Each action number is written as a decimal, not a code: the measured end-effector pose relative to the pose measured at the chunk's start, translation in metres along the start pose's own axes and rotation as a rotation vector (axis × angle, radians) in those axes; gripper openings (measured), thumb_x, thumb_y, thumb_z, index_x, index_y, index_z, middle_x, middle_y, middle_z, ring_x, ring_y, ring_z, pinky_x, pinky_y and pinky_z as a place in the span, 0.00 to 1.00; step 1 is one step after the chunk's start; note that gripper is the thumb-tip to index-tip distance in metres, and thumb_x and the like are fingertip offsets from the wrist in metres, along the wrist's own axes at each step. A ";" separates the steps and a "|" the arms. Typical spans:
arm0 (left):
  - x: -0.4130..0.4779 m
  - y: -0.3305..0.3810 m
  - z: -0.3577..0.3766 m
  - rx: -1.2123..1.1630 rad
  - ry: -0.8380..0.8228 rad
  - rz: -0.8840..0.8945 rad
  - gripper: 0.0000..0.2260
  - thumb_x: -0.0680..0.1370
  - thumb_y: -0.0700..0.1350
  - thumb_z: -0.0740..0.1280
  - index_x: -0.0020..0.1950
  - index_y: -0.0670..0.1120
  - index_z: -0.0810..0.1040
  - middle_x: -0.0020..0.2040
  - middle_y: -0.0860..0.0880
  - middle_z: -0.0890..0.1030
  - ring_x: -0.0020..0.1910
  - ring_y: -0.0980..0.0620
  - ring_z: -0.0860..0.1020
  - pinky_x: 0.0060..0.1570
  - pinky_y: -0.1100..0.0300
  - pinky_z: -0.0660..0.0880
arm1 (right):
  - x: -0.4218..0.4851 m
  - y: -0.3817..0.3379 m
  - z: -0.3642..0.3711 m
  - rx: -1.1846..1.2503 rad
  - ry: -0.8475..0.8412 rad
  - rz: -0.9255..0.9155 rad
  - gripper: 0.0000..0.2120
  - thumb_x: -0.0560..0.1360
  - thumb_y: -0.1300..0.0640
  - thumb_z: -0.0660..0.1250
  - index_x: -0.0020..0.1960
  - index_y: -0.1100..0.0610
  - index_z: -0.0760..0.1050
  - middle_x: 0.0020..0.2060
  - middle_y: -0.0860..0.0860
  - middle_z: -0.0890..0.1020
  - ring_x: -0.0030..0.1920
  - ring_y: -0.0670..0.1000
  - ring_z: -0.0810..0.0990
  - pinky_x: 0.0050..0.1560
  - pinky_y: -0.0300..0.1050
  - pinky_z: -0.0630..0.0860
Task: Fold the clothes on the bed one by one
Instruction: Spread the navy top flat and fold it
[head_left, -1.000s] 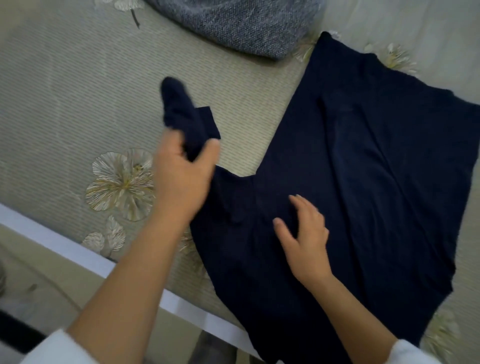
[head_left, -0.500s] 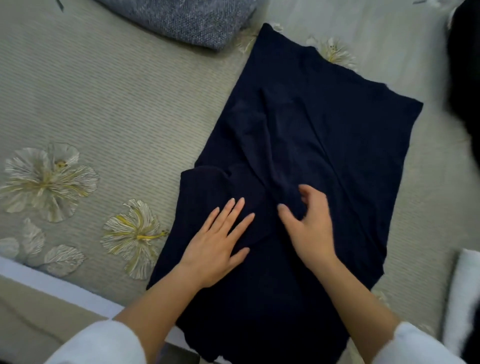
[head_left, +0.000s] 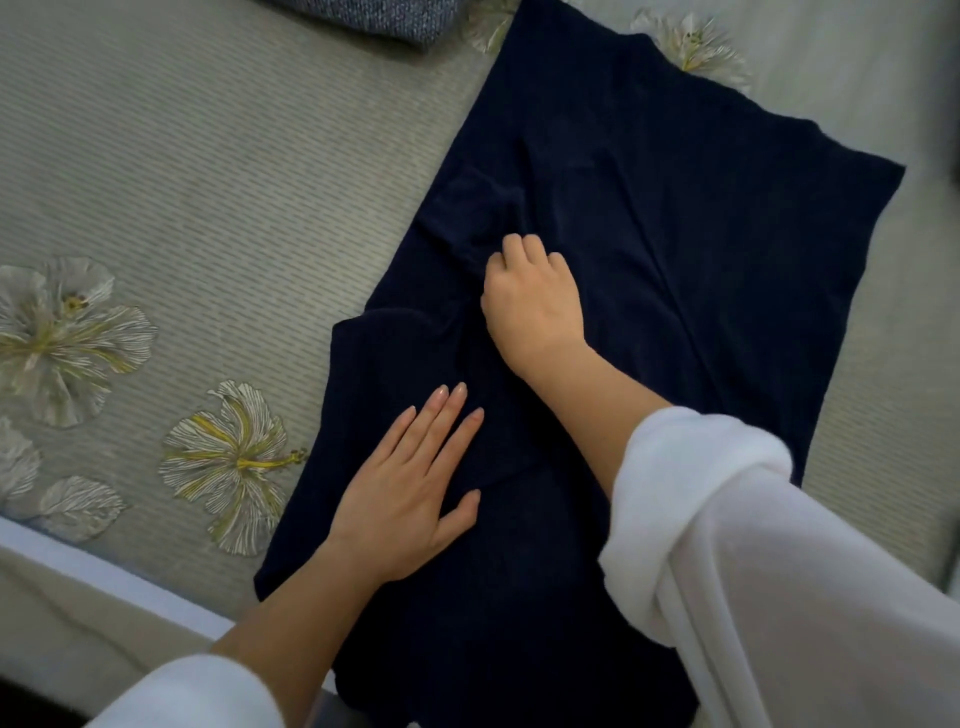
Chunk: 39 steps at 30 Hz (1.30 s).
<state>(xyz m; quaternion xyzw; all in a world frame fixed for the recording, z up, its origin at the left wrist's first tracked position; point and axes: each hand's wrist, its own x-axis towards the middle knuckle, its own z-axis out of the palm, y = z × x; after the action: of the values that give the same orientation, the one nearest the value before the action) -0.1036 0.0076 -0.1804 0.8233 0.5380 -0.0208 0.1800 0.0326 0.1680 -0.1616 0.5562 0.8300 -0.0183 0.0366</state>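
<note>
A dark navy garment lies spread on the bed, running from the near edge toward the far right. Its left sleeve is folded inward over the body. My left hand rests flat on the folded part, palm down with fingers together and extended. My right hand is farther up the garment, its fingers curled into a crease of the fabric near the fold; its fingertips are hidden in the cloth. Both forearms wear white sleeves.
The bed cover is grey-green with pale flower prints. A grey-blue textured cushion lies at the far edge. The bed's white edge runs along the lower left.
My left hand laid the sleeve over the garment and now presses flat on it. My right hand moved farther up and curled into the fabric. The view shifted right.
</note>
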 end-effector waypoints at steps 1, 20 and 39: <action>0.000 0.000 0.000 -0.009 0.000 -0.004 0.31 0.78 0.58 0.55 0.78 0.45 0.55 0.79 0.45 0.53 0.78 0.50 0.50 0.75 0.53 0.48 | 0.004 0.005 -0.002 0.090 -0.015 0.031 0.09 0.78 0.62 0.58 0.54 0.60 0.76 0.56 0.54 0.75 0.56 0.54 0.72 0.50 0.45 0.66; -0.002 0.005 -0.008 -0.062 0.034 0.053 0.23 0.81 0.50 0.52 0.77 0.55 0.57 0.78 0.44 0.55 0.77 0.46 0.50 0.75 0.51 0.45 | -0.083 0.165 -0.039 1.802 0.530 1.277 0.06 0.73 0.65 0.68 0.45 0.55 0.75 0.47 0.53 0.84 0.47 0.52 0.83 0.44 0.46 0.82; 0.008 -0.013 -0.004 -0.027 0.024 -0.309 0.27 0.80 0.60 0.41 0.77 0.55 0.38 0.78 0.50 0.36 0.75 0.54 0.32 0.70 0.61 0.28 | -0.147 0.091 0.022 0.278 -0.176 0.368 0.31 0.81 0.39 0.47 0.78 0.48 0.39 0.78 0.52 0.39 0.77 0.53 0.36 0.75 0.52 0.36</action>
<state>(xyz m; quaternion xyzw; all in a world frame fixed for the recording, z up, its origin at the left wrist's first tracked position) -0.1122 0.0205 -0.1817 0.7284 0.6607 -0.0311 0.1790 0.1733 0.0649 -0.1706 0.6940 0.6978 -0.1738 0.0349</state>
